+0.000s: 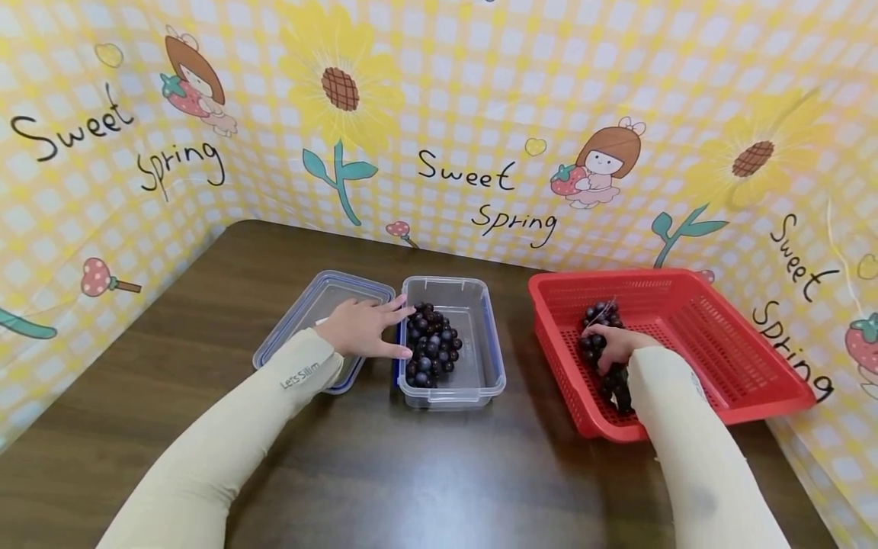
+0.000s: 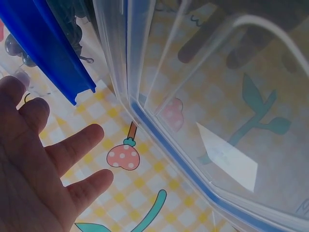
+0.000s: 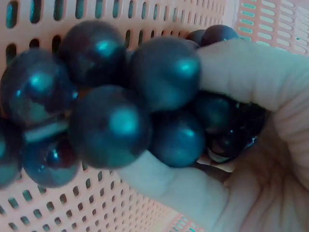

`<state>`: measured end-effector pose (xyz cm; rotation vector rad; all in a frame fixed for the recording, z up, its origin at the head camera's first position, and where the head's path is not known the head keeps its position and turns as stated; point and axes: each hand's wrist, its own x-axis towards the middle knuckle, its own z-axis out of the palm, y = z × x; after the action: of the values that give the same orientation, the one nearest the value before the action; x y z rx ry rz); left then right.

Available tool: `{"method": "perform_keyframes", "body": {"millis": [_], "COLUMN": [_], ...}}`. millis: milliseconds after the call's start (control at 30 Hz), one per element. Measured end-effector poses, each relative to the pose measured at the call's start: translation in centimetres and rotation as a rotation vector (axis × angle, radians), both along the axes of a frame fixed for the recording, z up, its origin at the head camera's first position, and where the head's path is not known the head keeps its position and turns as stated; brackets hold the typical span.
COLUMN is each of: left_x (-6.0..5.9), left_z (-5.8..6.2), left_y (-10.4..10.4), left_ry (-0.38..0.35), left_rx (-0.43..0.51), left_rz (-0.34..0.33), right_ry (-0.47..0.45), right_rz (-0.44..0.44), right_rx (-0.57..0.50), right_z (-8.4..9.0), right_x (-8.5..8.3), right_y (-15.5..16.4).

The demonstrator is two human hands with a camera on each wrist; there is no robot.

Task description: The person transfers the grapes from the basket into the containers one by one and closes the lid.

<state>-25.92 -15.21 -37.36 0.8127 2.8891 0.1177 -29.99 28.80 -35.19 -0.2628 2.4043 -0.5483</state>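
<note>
Both hands work: your left hand (image 1: pixel 360 328), fingers flat, steadies the clear box (image 1: pixel 480 366), while your right hand (image 1: pixel 613 347) clasps grapes (image 3: pixel 130 96) inside the red basket (image 1: pixel 741 358).

The yellow checked wall (image 1: pixel 480 114) had the words "Sweet Spring" written on it in black, four times over. The left sleeve (image 1: pixel 274 396) had small grey letters that said "Let's Slim".

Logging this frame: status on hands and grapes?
Left hand open, resting at clear container. Right hand grips grape bunch in red basket. Nothing blocking.
</note>
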Motion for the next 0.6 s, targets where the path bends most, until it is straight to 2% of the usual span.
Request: {"method": "perform_keyframes", "body": {"millis": [100,333,600], "left_x": [-0.16,-0.21,-0.15], "left_z": [0.01,0.24,0.16], "left_y": [-0.11,0.03,-0.09], "left_ry": [0.005,0.003,0.004], "left_rx": [0.0,-0.007,0.0], "left_rz": [-0.004,-0.021,-0.018], "right_ry": [-0.014,0.022,0.004], "right_rz": [-0.004,-0.03,-0.099], "right_rx": [-0.012,-0.094,-0.14], "right_z": [0.2,0.07,0.21], "right_x": [-0.08,0.24,0.59], "right_y": [0.11,0.91,0.86]}}
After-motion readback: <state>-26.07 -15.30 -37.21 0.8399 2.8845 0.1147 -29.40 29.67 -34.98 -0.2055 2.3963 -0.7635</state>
